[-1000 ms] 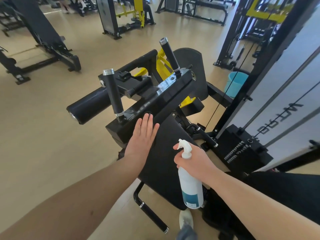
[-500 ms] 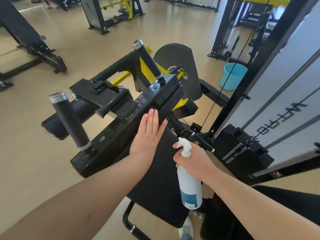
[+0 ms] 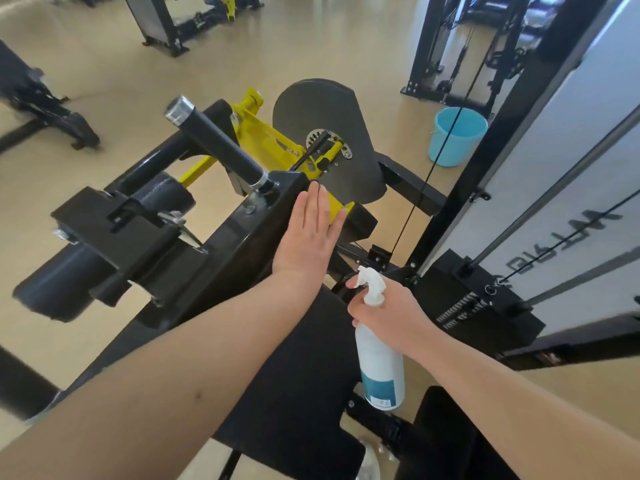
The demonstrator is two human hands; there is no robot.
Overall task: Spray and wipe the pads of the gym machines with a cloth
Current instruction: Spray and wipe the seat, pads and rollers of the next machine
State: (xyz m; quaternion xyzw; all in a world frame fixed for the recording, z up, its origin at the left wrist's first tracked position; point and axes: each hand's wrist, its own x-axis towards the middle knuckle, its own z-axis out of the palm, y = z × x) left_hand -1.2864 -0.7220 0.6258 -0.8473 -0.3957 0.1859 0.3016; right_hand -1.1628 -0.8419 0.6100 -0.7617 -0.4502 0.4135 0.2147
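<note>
Left hand (image 3: 308, 237) slid upward; right hand (image 3: 391, 317) grips bottle (image 3: 381, 368).

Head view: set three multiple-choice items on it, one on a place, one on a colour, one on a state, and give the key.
1. Where is the bottle?
A) on the floor
B) in the right hand
C) on a bench

2. What colour is the bucket?
A) red
B) yellow
C) blue

3. How is the left hand?
A) flat, fingers straight
B) clenched in a fist
C) gripping a cloth

Key:
1 B: the right hand grips the bottle at its neck, under the sprayer.
2 C: the bucket is plainly light blue.
3 A: the left hand is open with its fingers straight and together, and holds nothing.
</note>
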